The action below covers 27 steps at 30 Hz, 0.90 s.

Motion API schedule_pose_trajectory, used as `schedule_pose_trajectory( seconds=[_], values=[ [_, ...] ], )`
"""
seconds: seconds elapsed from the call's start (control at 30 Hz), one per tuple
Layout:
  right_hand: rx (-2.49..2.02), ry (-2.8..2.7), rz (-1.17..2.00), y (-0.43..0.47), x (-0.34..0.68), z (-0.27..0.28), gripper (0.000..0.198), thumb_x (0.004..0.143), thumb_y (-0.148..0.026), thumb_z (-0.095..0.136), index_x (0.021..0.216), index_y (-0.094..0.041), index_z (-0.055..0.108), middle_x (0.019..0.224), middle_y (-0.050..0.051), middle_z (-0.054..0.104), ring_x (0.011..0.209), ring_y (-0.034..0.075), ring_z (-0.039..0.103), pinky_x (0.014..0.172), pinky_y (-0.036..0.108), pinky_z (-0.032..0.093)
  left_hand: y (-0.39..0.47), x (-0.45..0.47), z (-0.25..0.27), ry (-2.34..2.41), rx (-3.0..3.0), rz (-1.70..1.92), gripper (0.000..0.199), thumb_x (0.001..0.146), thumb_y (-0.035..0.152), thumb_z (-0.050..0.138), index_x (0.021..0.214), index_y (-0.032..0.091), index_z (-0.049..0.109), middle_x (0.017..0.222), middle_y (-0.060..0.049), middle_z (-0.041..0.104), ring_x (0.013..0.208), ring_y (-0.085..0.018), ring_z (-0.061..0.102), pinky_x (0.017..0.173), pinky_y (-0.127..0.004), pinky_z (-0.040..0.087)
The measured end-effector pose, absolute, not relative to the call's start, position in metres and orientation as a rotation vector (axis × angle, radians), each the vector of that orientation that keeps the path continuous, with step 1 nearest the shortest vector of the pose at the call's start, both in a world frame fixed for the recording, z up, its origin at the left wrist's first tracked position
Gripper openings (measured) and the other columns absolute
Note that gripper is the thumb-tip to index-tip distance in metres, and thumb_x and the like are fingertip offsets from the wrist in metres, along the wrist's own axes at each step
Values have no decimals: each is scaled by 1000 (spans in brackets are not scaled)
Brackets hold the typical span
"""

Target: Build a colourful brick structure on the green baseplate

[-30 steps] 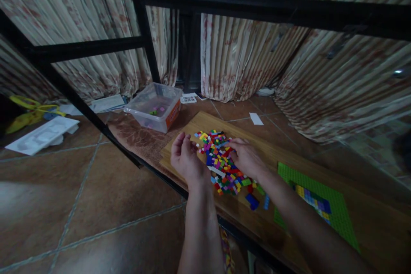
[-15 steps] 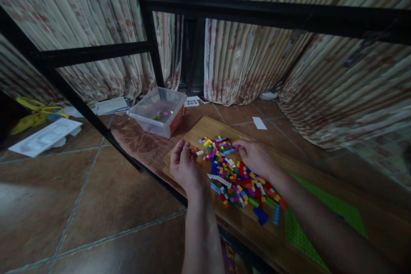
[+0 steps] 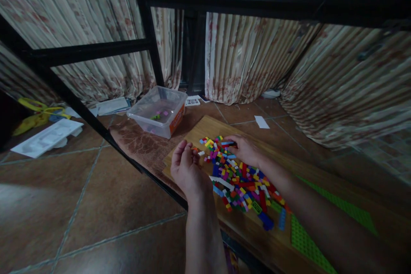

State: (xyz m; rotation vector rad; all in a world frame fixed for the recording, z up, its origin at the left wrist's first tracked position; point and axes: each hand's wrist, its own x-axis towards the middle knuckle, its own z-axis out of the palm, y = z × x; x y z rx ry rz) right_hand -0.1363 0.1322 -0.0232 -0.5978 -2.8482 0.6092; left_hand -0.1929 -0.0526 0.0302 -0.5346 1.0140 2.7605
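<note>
A loose heap of small toy building bricks [image 3: 237,175] in many colours spreads over a wooden board [image 3: 201,130]. At the heap's far right side, my right hand [image 3: 245,150] reaches in with its fingers pinched at a dark brick [image 3: 228,142]. My left hand [image 3: 188,167] hovers left of the heap, palm turned inward and fingers curled closed; whatever they may hold is hidden. An orange piece and a white brick [image 3: 201,153] show just beyond the left fingers. Beneath my right forearm lies a green studded baseplate [image 3: 308,239].
A clear plastic tub [image 3: 150,124] with a few bricks inside stands on a brown mat [image 3: 138,141] beyond my left hand. Black metal bars [image 3: 105,132] cross in front of striped curtains [image 3: 244,60]. A white moulded tray [image 3: 48,137] lies on the tiled floor at left.
My right hand has shifted slightly left and away from me along the heap's far side, from a purple brick to a dark one. My left hand stays almost still, and the view has turned a little.
</note>
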Motion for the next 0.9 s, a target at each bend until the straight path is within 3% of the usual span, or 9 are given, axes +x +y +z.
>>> schedule_pose_trajectory(
  seconds=[0.3,0.47,0.73,0.9],
  values=[
    [-517,-2664,875,125,-101,-21,39,71,-13,69,108,-23,70,98,4,67,89,18,63,81,33,48,-53,-193,28,1078,-478,2720,26,59,12,69,85,13,65,73,3,62,53,-3,51,53,-16,39],
    [-594,-2457,1199,125,-86,-26,31,69,-19,70,100,-22,73,90,3,68,81,17,63,75,31,49,-48,-187,26,1305,-199,2465,23,63,22,71,84,14,67,70,3,62,55,-5,50,54,-18,37],
    [-837,-1756,1636,90,-54,0,30,65,-36,77,92,-21,75,92,4,75,83,18,66,84,35,49,-33,-169,14,1596,482,1934,19,73,28,72,87,15,72,88,-7,71,83,-17,64,78,-28,47],
    [-843,-1376,1629,54,-26,19,31,64,-38,80,91,-24,74,82,0,72,75,16,64,76,32,50,-21,-137,19,1380,683,1765,27,83,42,65,91,17,71,88,-9,71,77,-19,63,65,-27,47]
  ],
)
